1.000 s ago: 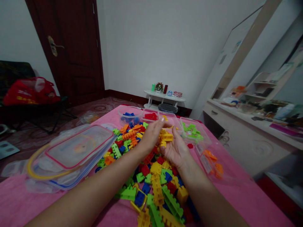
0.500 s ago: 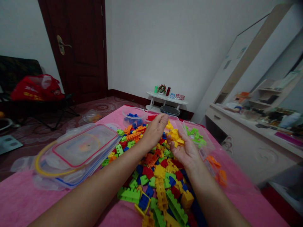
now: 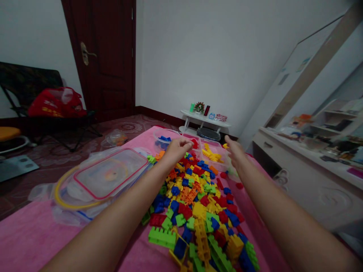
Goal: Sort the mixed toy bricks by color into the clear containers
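Observation:
My left hand (image 3: 178,148) hovers over the far part of the block pile, fingers bent together in a pinch; whatever they hold, if anything, cannot be made out. Past its fingertips, red building blocks (image 3: 195,143) sit in a clear container. At the right, my right hand (image 3: 235,151) is beside the clear box of yellow building blocks (image 3: 210,153), a small yellow building block (image 3: 225,146) showing at its fingers. Between my arms spreads a mixed pile of building blocks (image 3: 195,192) in red, blue, green, yellow and orange. Blue blocks (image 3: 163,142) lie in a round clear tub.
Stacked clear plastic lids (image 3: 110,173), one red-rimmed, lie left on the pink cloth (image 3: 25,236). A chair with a red bag (image 3: 58,102) stands by the door. A small white table (image 3: 204,118) is against the wall; a dresser (image 3: 306,170) stands right.
My right hand has moved right and away from the pile; the cluster of yellow blocks in it is down to one small piece. My left hand has shifted slightly left and curled its fingers.

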Demonstrator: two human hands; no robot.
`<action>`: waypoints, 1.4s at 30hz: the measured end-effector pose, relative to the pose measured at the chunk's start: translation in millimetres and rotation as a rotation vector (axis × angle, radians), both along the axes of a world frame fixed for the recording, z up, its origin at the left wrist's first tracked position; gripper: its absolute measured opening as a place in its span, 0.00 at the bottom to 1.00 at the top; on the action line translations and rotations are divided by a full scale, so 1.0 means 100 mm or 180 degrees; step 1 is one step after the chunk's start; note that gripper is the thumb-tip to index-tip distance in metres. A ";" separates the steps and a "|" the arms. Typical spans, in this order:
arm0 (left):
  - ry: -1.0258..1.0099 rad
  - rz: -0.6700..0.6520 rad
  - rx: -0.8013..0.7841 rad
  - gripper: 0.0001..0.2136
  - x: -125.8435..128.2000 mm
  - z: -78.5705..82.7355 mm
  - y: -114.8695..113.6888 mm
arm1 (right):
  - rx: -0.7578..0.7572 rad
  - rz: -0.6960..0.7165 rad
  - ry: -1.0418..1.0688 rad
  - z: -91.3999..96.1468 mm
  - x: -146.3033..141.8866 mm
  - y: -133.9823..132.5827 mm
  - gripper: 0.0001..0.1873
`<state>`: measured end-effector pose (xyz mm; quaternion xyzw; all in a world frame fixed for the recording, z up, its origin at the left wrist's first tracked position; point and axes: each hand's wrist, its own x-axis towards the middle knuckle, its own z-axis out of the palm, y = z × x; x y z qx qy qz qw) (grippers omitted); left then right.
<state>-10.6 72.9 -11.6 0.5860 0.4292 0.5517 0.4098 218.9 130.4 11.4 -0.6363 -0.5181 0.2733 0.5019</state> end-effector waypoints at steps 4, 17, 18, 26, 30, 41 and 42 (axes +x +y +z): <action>0.1386 0.0016 0.0490 0.07 -0.01 -0.10 0.01 | 0.0093 0.0750 -0.1131 -0.28 -0.22 -0.18 0.11; 0.2856 -0.0195 0.0478 0.06 0.12 -0.10 -0.28 | -0.0051 0.1259 -0.3185 -0.53 -0.40 -0.43 0.20; 0.2940 -0.0243 0.0485 0.06 0.13 -0.09 -0.29 | -0.0094 0.1223 -0.3189 -0.54 -0.39 -0.44 0.19; 0.3579 -0.0400 0.0334 0.10 0.15 -0.07 -0.27 | 0.0048 0.0933 -0.2265 -0.61 -0.29 -0.67 0.09; 0.2505 -0.0668 0.0042 0.07 0.14 -0.09 -0.19 | 0.0185 0.0574 -0.0906 -0.57 -0.14 -0.75 0.15; -0.0536 -0.1218 -0.1586 0.13 0.08 0.04 -0.17 | 0.0243 0.0527 -0.1385 -0.80 0.00 -0.65 0.18; -0.0195 -0.1225 -0.1398 0.15 0.05 0.03 -0.16 | 0.0212 0.0564 -0.1587 -0.84 -0.01 -0.64 0.19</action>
